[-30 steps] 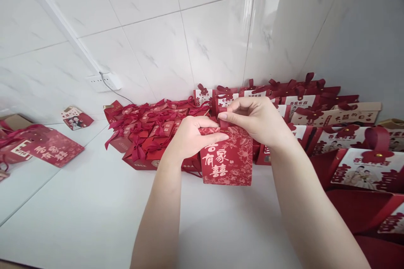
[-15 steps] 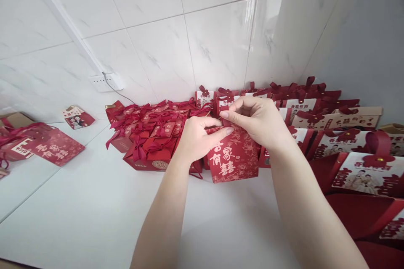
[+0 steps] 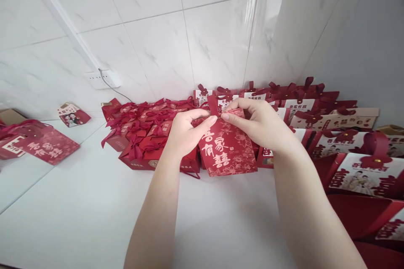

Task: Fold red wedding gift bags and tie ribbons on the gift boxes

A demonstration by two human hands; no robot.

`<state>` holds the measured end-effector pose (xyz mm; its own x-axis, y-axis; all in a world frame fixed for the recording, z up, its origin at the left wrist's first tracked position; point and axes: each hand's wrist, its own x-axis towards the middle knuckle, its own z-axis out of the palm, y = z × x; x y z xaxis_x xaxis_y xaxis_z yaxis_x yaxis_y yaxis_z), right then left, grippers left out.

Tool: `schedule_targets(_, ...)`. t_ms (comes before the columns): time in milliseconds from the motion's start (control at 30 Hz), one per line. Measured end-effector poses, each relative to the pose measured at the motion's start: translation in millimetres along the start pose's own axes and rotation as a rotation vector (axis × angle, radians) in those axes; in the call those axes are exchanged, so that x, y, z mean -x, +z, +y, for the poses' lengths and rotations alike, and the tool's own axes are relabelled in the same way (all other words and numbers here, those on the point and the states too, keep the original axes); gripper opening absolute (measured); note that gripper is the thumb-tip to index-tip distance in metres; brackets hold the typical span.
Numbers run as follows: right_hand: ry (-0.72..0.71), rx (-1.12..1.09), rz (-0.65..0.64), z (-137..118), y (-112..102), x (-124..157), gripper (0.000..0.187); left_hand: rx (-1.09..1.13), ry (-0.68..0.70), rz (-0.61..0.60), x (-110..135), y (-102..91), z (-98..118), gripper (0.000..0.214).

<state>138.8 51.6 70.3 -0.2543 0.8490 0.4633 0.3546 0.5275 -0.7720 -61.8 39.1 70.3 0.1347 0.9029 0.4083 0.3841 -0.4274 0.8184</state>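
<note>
A red gift bag (image 3: 232,151) with white characters and pale flower outlines hangs upright between my hands, over the white tabletop. My left hand (image 3: 191,132) pinches its top edge on the left, thumb in front and fingers behind. On the right, my right hand (image 3: 257,122) grips the same edge, its thumb close to the other thumb. From between the thumbs a dark red ribbon loop (image 3: 213,105) rises above the bag's top. The fingers behind the bag are partly hidden.
Several small red boxes with ribbon bows (image 3: 135,151) crowd the left of the bag. Rows of red and white gift bags (image 3: 360,178) fill the right side. More bags (image 3: 52,145) lie far left. Behind stands a tiled wall with a socket (image 3: 102,80) and cable.
Both thumbs have come together at the bag's top edge, and the ribbon loop now stands up between them. The bag has shifted slightly left and its front shows more fully.
</note>
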Motion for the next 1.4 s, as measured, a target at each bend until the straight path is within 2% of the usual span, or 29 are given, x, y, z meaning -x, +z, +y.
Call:
schedule_targets(100, 0.031, -0.023, 0.008, 0, 0, 0, 0.024, 0.044, -0.039, 0.085, -1, 2.4, -2, 0.025)
schedule_targets(267, 0.073, -0.009, -0.084, -1, 0, 2, 0.023, 0.055, -0.053, 0.016, -1, 1.4, -3, 0.021)
schedule_targets(367, 0.081, -0.023, -0.126, -4, 0, 3, 0.025, 0.076, -0.032, 0.019, -1, 3.0, -4, 0.020)
schedule_targets(533, 0.087, -0.073, -0.152, -6, -1, 5, 0.026, 0.172, -0.057, 0.021, -1, 9.1, -7, 0.023)
schedule_targets(700, 0.111, -0.098, -0.133, -3, 3, 3, 0.022, 0.181, -0.092, 0.033, -2, 6.6, -9, 0.024)
schedule_targets(900, 0.033, -0.101, -0.178, -5, 2, 5, 0.022, 0.219, -0.069, 0.005, 0, 1.2, -6, 0.024)
schedule_targets(1100, -0.133, -0.062, -0.093, -5, 3, 7, 0.018, 0.247, 0.037, -0.006, 2, -1.2, -3, 0.021)
schedule_targets(1200, -0.205, -0.117, -0.114, -2, 4, 7, 0.017, 0.236, 0.085, -0.019, 4, -2.5, -1, 0.022)
schedule_targets(1300, -0.195, -0.138, -0.131, 1, 2, 8, 0.017, 0.194, 0.117, -0.015, 5, -2.7, 1, 0.022)
schedule_targets(1400, -0.129, -0.056, -0.107, -1, -2, 8, 0.018, 0.191, 0.074, -0.070, 4, -2.4, 2, 0.022)
